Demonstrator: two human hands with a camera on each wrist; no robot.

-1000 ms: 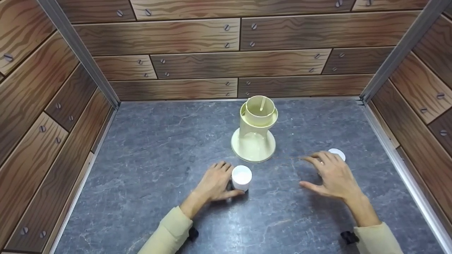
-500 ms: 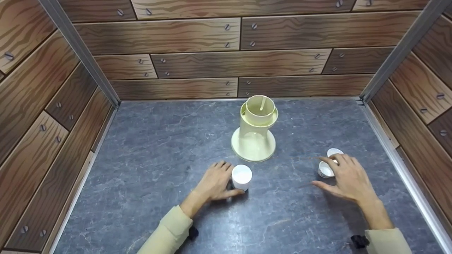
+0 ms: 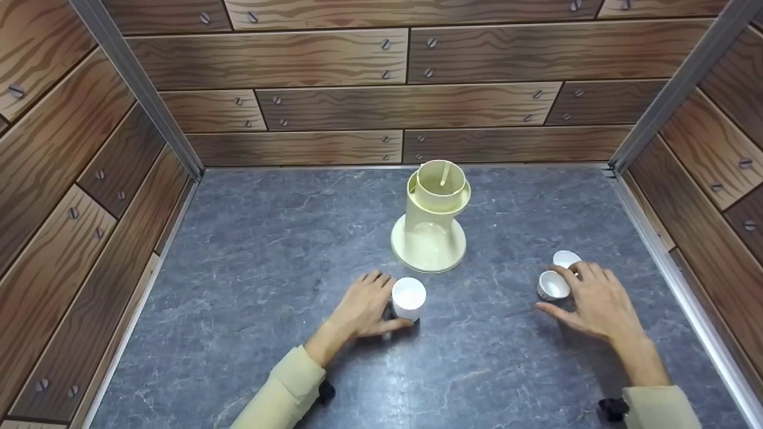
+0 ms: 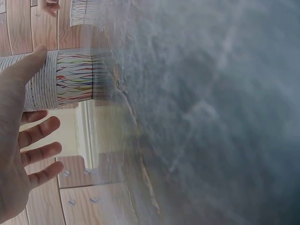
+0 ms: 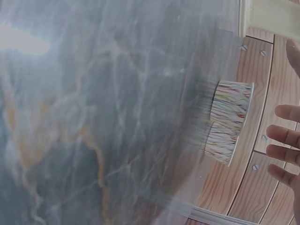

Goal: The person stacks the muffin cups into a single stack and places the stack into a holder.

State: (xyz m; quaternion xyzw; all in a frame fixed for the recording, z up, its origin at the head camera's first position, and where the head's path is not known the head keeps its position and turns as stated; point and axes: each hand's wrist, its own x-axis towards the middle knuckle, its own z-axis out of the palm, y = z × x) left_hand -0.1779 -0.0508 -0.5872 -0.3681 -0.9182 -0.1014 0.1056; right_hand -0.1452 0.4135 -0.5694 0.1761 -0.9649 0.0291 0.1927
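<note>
In the head view, my left hand [image 3: 366, 307] lies around the left side of a white paper cup stack [image 3: 409, 296], index finger at its side and thumb along its front. The left wrist view shows this stack [image 4: 75, 77] with many nested rims and coloured streaks below; the other fingers [image 4: 40, 152] spread off it. At the right, my right hand [image 3: 602, 307] is spread beside a single small white cup [image 3: 554, 285], thumb and fingertips near it; contact cannot be told. A second white cup [image 3: 565, 258] stands behind, partly covered by the fingers.
A pale yellow plastic stand [image 3: 430, 238] with a round base and a hollow ring-like top stands behind the stack, between the hands. Wood-patterned walls [image 3: 334, 107] enclose the grey marbled table [image 3: 268, 238] on the back and sides.
My right hand has moved to the right and slightly back toward the person, uncovering the nearer small cup. My left hand and the stack have stayed in place.
</note>
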